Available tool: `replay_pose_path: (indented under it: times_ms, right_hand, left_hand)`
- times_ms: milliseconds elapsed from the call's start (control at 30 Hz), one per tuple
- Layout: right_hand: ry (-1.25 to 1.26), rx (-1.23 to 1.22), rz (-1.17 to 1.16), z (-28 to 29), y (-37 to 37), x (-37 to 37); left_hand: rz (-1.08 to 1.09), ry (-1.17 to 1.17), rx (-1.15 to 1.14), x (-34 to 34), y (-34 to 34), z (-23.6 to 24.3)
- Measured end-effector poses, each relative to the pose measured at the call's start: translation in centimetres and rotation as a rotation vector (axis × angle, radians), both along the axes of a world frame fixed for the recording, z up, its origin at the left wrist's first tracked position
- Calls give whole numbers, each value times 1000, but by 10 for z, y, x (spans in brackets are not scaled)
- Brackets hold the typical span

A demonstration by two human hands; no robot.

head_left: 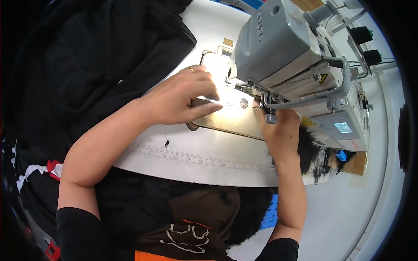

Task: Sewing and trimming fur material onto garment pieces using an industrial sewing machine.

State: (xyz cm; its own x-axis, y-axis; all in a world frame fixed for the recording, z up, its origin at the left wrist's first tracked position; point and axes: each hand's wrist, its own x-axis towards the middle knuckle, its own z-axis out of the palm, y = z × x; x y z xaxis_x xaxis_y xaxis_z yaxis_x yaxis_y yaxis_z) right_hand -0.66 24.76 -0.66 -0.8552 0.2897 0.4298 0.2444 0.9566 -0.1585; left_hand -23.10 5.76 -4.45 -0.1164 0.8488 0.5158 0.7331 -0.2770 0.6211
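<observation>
Head, fingers (203,88) near sewing machine (274,48), blue basket (270,214)

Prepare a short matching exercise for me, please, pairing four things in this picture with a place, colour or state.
Things:
1. left hand
2. right hand
3. small screen
4. black cloth

Descriptions:
A. fingers partly hidden by the sewing machine
B. heaped at upper left
C. lit, pale blue
D. wearing a yellow ring

Pairs: 1-D; 2-A; 3-C; 4-B
</observation>
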Motion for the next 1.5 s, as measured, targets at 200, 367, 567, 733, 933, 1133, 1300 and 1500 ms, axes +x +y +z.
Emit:
replay_pose_path:
  times_ms: [200,367,567,733,933,1133,1300,1500]
  right_hand:
    - [-54,-183,302,3,-49,14]
    - [120,-341,334,-10,-67,15]
    - [76,-346,589,-7,-83,0]
    - [0,-416,709,-6,-103,-6]
    - [-145,-527,558,2,-128,16]
    - [-258,-775,371,27,-121,59]
    - [-110,-1650,474,23,-96,102]
    - [265,-2157,369,26,-117,101]
  left_hand:
    - [-85,18,41,2,-2,5]
    - [-114,73,-59,0,-6,21]
    - [-223,-415,-465,0,-8,35]
    - [-293,-534,-505,-2,-10,39]
    - [-282,-782,-435,-6,-12,22]
    - [-241,-757,-545,-16,-13,30]
    - [-260,-501,-465,-14,-12,23]
    - [-221,-318,-289,-6,-7,19]
